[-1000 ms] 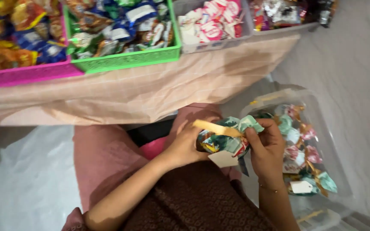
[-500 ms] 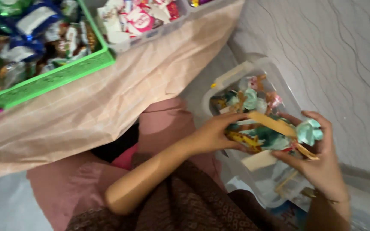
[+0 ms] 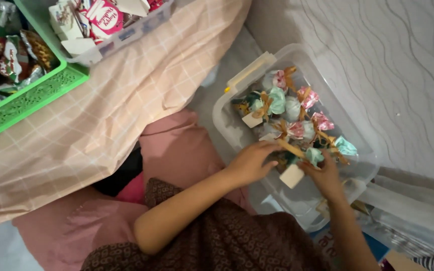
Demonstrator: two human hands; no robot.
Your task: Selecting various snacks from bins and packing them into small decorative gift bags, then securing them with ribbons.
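Inside the bin: clear plastic bin (image 3: 237, 128) on the floor, holding wrapped favour bundles (image 3: 297, 108)
Left hand (image 3: 249, 163): closed on a teal bundle (image 3: 297, 158) with a paper tag (image 3: 291, 176)
Right hand (image 3: 326, 178): gripping the same bundle
Tabletop edge: green basket (image 3: 26, 98)

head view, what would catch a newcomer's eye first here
First the hands, the left hand and right hand, lowering a ribbon-tied pouch with a blank tag into the clear plastic bin of similar pouches on the floor. At upper left, a green basket of snack packets sits on the checked cloth.
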